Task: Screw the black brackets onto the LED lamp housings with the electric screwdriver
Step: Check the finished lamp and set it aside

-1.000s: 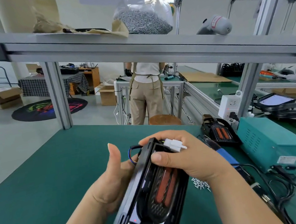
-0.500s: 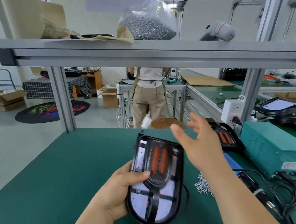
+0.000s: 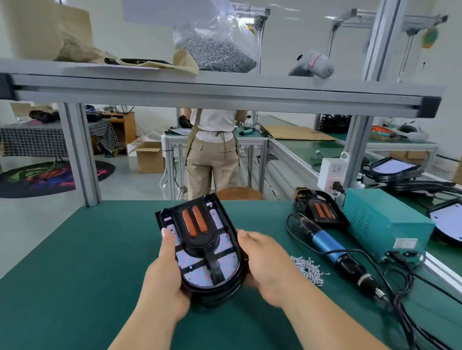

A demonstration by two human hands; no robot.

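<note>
Bench: green mat, fills the lower frame; all work items sit mid to R.
Overhead shelf: alu rail across the top of the view, on posts.
Person at back: standing at another bench, back to cam.
Power box: teal, on the R edge of the bench, cables trailing off its near end.
Lamp housing: centre of bench, held up between both hands, open side facing cam, rounded end nearest, far end tipped up. Can't tell if the near end touches the mat.
L hand: grips the housing's L rim, thumb laid up along the LED board edge, fingers hidden underneath.
R hand: wrapped on the R rim, fingers curled under and out of sight.
Bracket: black, seated in the held housing over the LED board, two orange strips in its upper part.
2nd housing: flat on the mat, just beside the power box's L side, same black insert w/ orange strips.
Screw bag: clear plastic, on the shelf, full.
Screwdriver: blue body, lying on the mat between R hand and power box, corded, untouched.
Loose screws: small pile on the mat, between R hand and screwdriver.
</note>
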